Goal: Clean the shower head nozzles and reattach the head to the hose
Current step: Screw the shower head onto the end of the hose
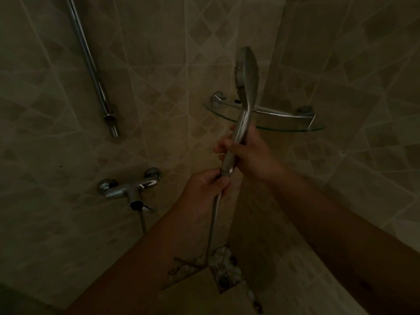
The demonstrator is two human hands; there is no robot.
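Note:
A chrome shower head (246,73) stands upright in the middle of the dim shower stall, its nozzle face turned left. My right hand (248,153) is wrapped around its handle. Just below, my left hand (204,187) pinches the top end of the metal hose (212,226) where it meets the base of the handle. The hose hangs down from there toward the floor. Whether the joint is tight cannot be made out.
A glass corner shelf (284,123) is mounted behind the shower head. A chrome mixer tap (129,188) sits on the left wall, with a slide rail (91,64) above it. A floor drain (223,280) lies below.

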